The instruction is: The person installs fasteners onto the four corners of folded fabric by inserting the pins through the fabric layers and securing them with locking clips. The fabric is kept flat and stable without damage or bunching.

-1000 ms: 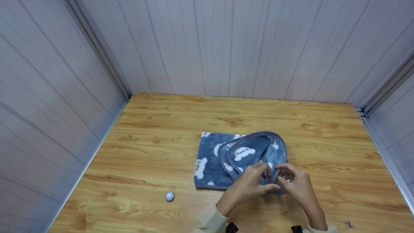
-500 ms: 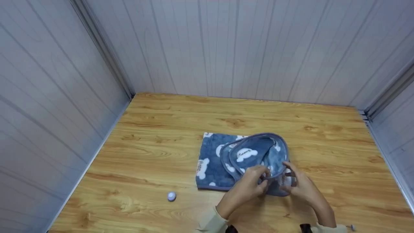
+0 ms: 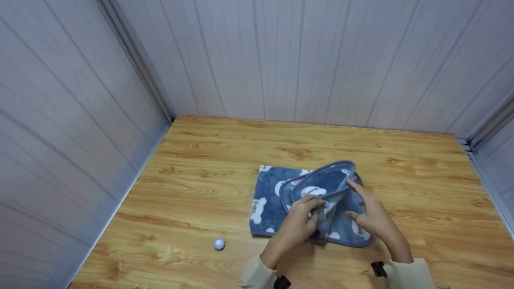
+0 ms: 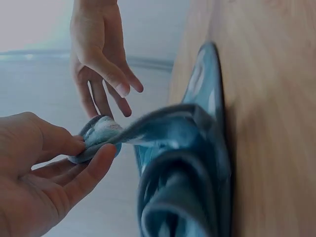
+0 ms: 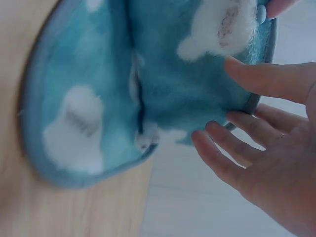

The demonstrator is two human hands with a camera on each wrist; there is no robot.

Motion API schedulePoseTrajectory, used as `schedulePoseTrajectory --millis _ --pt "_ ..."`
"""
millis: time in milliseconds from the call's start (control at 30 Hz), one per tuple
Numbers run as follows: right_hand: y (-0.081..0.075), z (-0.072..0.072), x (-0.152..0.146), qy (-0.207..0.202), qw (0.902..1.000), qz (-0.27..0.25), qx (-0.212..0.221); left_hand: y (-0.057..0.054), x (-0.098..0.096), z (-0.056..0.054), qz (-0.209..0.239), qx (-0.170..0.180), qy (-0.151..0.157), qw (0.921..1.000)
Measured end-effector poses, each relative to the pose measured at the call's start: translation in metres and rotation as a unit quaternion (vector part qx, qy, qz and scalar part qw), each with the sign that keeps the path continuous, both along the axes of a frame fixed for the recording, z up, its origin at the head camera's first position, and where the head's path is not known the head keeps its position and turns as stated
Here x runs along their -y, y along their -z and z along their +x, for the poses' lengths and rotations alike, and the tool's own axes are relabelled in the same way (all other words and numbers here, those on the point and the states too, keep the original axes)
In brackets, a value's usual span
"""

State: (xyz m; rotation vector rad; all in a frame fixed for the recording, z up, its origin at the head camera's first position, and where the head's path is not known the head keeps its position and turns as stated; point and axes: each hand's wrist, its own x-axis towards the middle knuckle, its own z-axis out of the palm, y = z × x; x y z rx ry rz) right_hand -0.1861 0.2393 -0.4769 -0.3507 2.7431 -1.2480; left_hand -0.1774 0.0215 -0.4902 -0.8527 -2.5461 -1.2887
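A blue fleece cloth [image 3: 265, 188] with white bear shapes and grey-blue edging lies partly folded on the table. Its rounded right part is raised into a flap. My left hand [image 3: 296, 220] pinches the flap's near edge; the left wrist view shows the thumb and fingers on the edging. Beside the flap's right side, my right hand [image 3: 376, 218] has its thumb and fingers spread, with the index fingertip at the edge. In the right wrist view, a small pale blue disc [image 5: 261, 14] sits near the cloth's edge, close to a fingertip of the left hand.
A small round whitish-lilac object [image 3: 219, 243] lies on the wood-look table [image 3: 172, 208], left of the cloth. Panelled walls [image 3: 281, 60] stand behind the table and at both sides.
The right hand has let go of the near edge and spread its fingers. The left hand has raised the flap, uncovering more of the layer beneath at the right. The head view has shifted slightly.
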Motion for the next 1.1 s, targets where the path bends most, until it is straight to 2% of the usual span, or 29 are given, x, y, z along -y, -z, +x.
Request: schedulePoseTrajectory --millis 100,267,500,600,767,933,1100 --pt "-0.001 -0.007 0.012 -0.02 0.9997 -0.005 -0.012 -0.001 0.012 -0.003 0.0 0.013 -0.026 0.9996" --pt "0.002 -0.015 0.019 -0.035 0.9991 0.006 -0.025 0.002 0.021 -0.01 0.001 0.028 -0.046 0.9985" --pt "0.015 -0.024 0.026 -0.076 0.9966 -0.022 -0.025 0.009 0.038 -0.018 -0.023 0.094 -0.084 0.9917" --pt "0.021 -0.026 0.029 -0.095 0.9951 -0.016 -0.025 0.013 0.045 -0.022 -0.039 0.107 -0.091 0.9893" --pt "0.027 -0.024 0.029 -0.106 0.9943 0.011 0.004 0.018 0.047 -0.028 -0.06 0.118 -0.098 0.9863" --pt "0.029 -0.022 0.031 -0.111 0.9931 0.028 0.023 0.021 0.048 -0.033 -0.067 0.145 -0.107 0.9814" --pt "0.028 -0.022 0.032 -0.112 0.9921 0.04 0.042 0.025 0.048 -0.035 -0.079 0.148 -0.115 0.9791"
